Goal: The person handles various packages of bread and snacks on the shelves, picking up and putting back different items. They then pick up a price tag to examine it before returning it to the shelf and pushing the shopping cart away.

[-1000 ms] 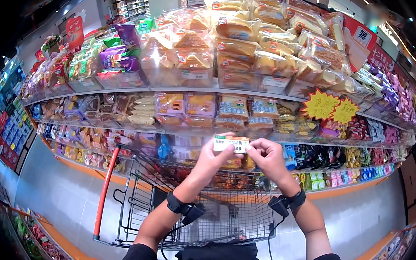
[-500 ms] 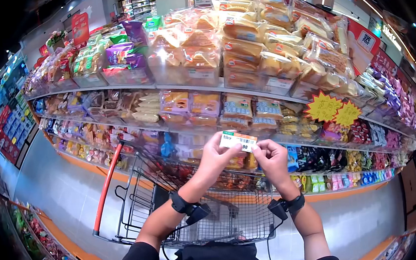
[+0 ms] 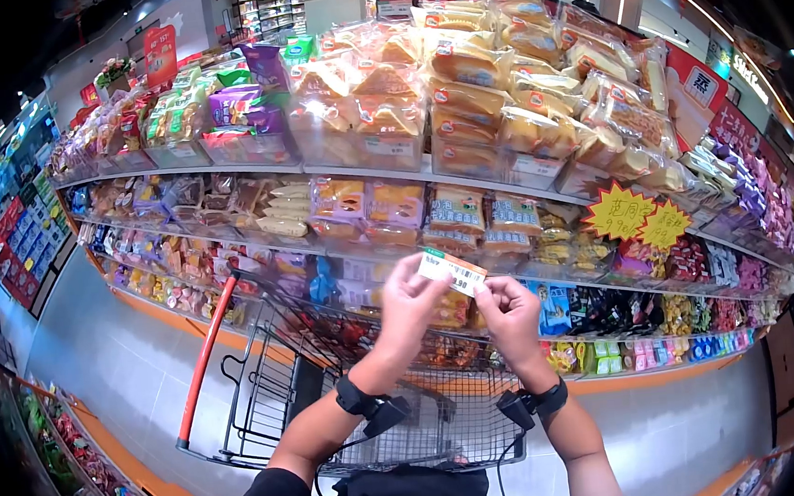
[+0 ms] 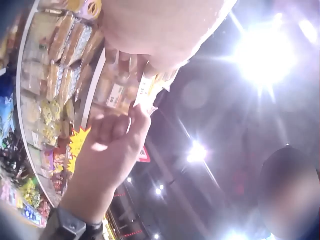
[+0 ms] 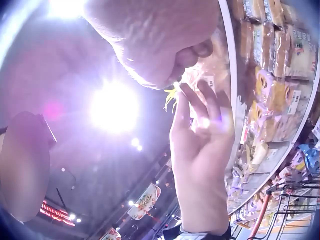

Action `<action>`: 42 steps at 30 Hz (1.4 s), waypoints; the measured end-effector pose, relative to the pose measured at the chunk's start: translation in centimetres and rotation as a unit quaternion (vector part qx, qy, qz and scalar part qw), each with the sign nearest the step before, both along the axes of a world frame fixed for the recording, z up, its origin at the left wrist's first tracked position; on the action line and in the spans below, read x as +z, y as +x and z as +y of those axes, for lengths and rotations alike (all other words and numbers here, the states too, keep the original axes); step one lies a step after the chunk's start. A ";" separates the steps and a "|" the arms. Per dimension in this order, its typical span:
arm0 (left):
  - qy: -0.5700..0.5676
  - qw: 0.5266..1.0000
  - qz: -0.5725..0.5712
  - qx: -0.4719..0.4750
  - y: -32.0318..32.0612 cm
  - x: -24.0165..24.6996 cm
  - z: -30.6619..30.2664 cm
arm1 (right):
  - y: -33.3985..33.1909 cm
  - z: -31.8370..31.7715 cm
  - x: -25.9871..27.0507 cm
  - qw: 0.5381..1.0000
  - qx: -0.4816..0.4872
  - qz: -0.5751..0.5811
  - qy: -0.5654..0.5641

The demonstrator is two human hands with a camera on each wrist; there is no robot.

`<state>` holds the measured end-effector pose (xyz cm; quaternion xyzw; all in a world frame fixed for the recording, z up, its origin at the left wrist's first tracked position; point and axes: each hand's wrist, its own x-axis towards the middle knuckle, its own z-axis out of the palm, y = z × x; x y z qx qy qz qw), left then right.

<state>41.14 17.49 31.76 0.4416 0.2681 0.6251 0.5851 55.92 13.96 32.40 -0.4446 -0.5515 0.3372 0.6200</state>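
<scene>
Both hands hold a small price tag (image 3: pixel 453 272) in front of the shelves. It is white with a green and orange top edge, a barcode and a price ending in .90. My left hand (image 3: pixel 404 312) pinches its left part between thumb and fingers. At the tag's lower right corner, the thumb and index finger of my right hand (image 3: pixel 514 321) pinch it, with the other fingers curled. The left wrist view shows the tag (image 4: pixel 143 92) nearly edge-on between the hands. Seen from the right wrist, it is mostly hidden.
A black wire shopping cart with a red handle (image 3: pixel 207 364) stands below the hands. Shelves ahead carry packaged bread (image 3: pixel 466 98) and bagged snacks. Yellow starburst signs (image 3: pixel 618 210) hang at the right on the shelf edge. More goods (image 3: pixel 85 464) line the lower left.
The tag has tilted, its right end now lower than its left. Both hands keep their pinch and shift slightly. The shelves sit a little lower and further right in the head view.
</scene>
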 end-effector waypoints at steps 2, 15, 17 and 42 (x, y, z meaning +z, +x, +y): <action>-0.009 1.000 -0.016 0.025 -1.4 -0.4 1.1 | 1.1 0.0 -0.2 1.000 -0.013 0.008 -0.007; -0.016 0.999 -0.039 0.011 -2.0 -1.3 1.4 | 1.1 -0.2 -0.7 1.000 -0.027 0.012 -0.003; -0.011 0.999 -0.038 0.021 -2.5 -1.1 1.5 | 1.1 -0.2 -0.7 0.999 -0.031 0.032 -0.007; -0.006 0.998 -0.054 0.012 -1.7 -1.2 0.9 | -0.8 -0.4 -1.0 0.998 -0.046 -0.020 0.042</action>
